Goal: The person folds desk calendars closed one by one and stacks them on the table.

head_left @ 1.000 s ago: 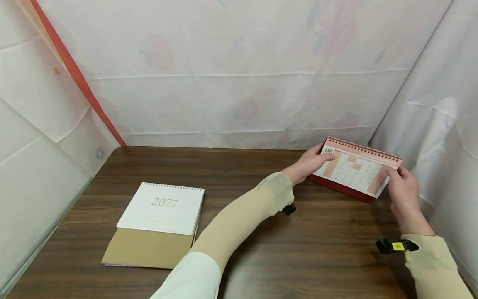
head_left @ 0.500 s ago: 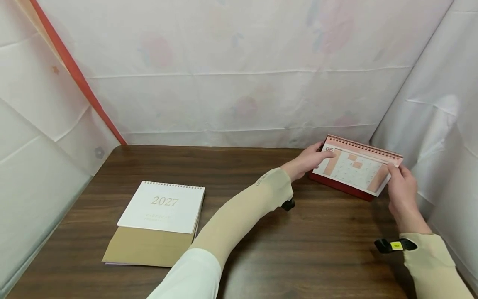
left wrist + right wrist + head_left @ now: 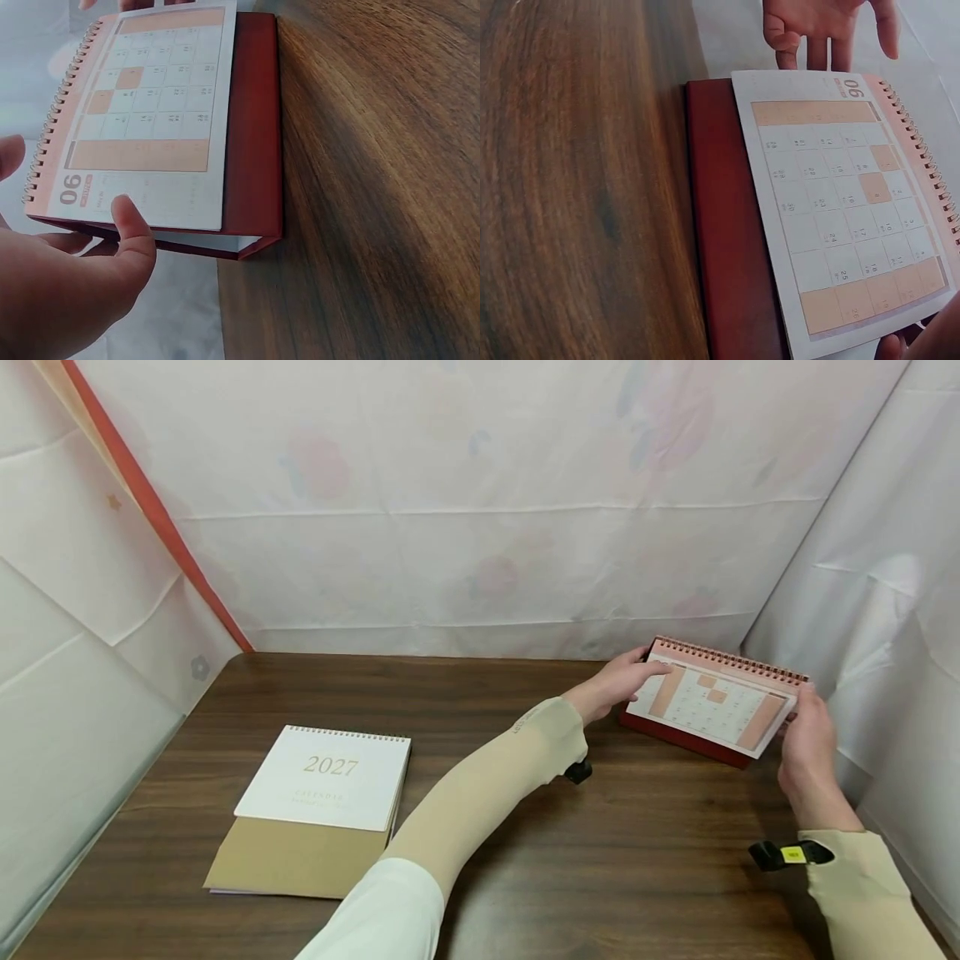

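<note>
A pink-and-white spiral desk calendar [image 3: 712,697] on a dark red stand [image 3: 257,127] leans at the back right of the table, turned to page 06. My left hand [image 3: 618,681] holds its left side, thumb over the page's edge and some fingers behind, as the left wrist view shows. At the opposite side, my right hand [image 3: 812,743] has its thumb along the edge by the spiral. Fingers [image 3: 891,347] of that hand curl in under the page's side edge in the right wrist view, where most of the hand is cut off.
On the left of the brown wooden table [image 3: 510,893] stands a second desk calendar [image 3: 322,777], white with "2027" on a tan stand. A pale curtain [image 3: 450,568] borders the back, and another curtain [image 3: 892,610] hangs close by the right arm.
My right thumb has slid off the page's front to its right edge, uncovering the orange column there. The left hand and both calendars keep nearly the same places.
</note>
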`<state>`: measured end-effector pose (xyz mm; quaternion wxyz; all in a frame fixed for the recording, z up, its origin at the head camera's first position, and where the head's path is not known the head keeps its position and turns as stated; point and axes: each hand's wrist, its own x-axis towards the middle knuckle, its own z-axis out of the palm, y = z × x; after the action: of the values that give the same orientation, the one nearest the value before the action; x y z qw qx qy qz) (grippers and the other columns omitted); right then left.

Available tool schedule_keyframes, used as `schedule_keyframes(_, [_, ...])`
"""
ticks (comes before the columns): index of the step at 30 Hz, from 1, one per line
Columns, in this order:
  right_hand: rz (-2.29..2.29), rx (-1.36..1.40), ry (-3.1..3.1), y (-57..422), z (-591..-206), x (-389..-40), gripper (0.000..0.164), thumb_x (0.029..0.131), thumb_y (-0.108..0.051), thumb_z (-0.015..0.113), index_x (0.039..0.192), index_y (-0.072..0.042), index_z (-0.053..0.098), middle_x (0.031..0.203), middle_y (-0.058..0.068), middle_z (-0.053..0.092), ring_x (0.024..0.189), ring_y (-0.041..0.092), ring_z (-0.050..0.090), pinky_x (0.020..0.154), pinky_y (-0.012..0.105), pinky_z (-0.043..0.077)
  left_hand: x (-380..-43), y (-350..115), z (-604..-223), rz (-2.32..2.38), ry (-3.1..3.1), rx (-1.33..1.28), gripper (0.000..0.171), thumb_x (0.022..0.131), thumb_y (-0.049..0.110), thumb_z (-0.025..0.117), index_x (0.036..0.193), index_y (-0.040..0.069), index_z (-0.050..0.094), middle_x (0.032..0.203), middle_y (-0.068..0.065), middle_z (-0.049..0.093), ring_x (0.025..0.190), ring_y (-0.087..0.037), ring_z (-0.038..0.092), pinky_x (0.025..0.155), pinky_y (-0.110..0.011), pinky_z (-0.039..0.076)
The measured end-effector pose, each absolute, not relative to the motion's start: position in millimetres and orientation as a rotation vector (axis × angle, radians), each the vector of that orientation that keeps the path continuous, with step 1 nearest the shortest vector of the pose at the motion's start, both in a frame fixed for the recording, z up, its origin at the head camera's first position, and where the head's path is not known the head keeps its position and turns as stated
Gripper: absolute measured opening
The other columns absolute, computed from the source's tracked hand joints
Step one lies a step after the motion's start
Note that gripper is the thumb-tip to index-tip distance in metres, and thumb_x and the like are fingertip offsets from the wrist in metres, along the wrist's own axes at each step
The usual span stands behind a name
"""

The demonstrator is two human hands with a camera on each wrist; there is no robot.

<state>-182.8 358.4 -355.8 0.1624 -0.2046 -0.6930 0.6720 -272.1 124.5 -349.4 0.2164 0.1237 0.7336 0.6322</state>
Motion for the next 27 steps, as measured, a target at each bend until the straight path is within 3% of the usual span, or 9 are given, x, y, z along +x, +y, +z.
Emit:
schedule_keyframes(2, [1.955,-0.551,-1.914,358,-355,-182,0.049,0.106,-0.051,0.031,0.141,-0.021,0.045,0.119,-0.007,0.047,0.106,0.006,0.042,0.085,0.018,0.032,-272,125,-348,1.759,2.029,0.351,0.069,0.097,0.05,0.059,0.157,0.029,0.032,0.154,0.013,0.038,0.135,-0.012,0.043,0.097,-0.036,0.047])
schedule_keyframes(4, [1.981,-0.533,-1.871,358,-355,-181,0.046,0.106,-0.051,0.031,0.138,-0.021,0.046,0.114,-0.01,0.044,0.1,0.004,0.04,0.078,0.018,0.032,-272,124,-346,1.766,2.027,0.354,0.069,0.096,0.055,0.057,0.156,0.03,0.033,0.153,0.014,0.038,0.135,-0.011,0.042,0.097,-0.037,0.047])
schedule_keyframes(9, [2.033,-0.518,-1.791,358,-351,-181,0.055,0.106,-0.049,0.03,0.15,-0.017,0.041,0.118,-0.011,0.044,0.102,0.002,0.039,0.078,0.016,0.031,-272,123,-341,1.79,2.03,0.342,0.07,0.095,0.063,0.053,0.155,0.032,0.035,0.153,0.014,0.038,0.137,-0.012,0.041,0.101,-0.04,0.045])
schedule_keyframes(12, [2.079,-0.481,-1.734,359,-349,-182,0.051,0.107,-0.047,0.03,0.145,-0.019,0.048,0.117,-0.009,0.047,0.101,0.003,0.042,0.077,0.016,0.032,-272,123,-338,1.807,2.055,0.325,0.066,0.096,0.063,0.05,0.154,0.033,0.038,0.153,0.014,0.04,0.137,-0.013,0.042,0.101,-0.039,0.045])
schedule_keyframes(17, [2.144,-0.401,-1.652,360,-346,-181,0.041,0.108,-0.043,0.034,0.131,-0.02,0.058,0.114,-0.005,0.051,0.095,0.007,0.044,0.072,0.018,0.032,-271,125,-335,1.856,2.114,0.275,0.059,0.099,0.058,0.048,0.152,0.032,0.043,0.144,0.011,0.051,0.129,-0.014,0.05,0.101,-0.037,0.045])
schedule_keyframes(22, [2.165,-0.377,-1.576,360,-342,-181,0.043,0.108,-0.037,0.04,0.138,-0.013,0.058,0.12,-0.003,0.053,0.1,0.008,0.046,0.074,0.019,0.034,-269,129,-334,1.938,2.172,0.227,0.048,0.102,0.049,0.052,0.146,0.032,0.052,0.135,0.01,0.06,0.119,-0.012,0.057,0.099,-0.034,0.046])
schedule_keyframes(27, [2.196,-0.433,-1.409,361,-335,-183,0.036,0.102,-0.024,0.06,0.133,-0.006,0.064,0.128,0.001,0.06,0.109,0.008,0.05,0.075,0.019,0.038,-270,128,-333,2.005,2.223,0.231,0.038,0.101,0.037,0.058,0.139,0.031,0.06,0.13,0.009,0.063,0.118,-0.01,0.058,0.098,-0.031,0.046])
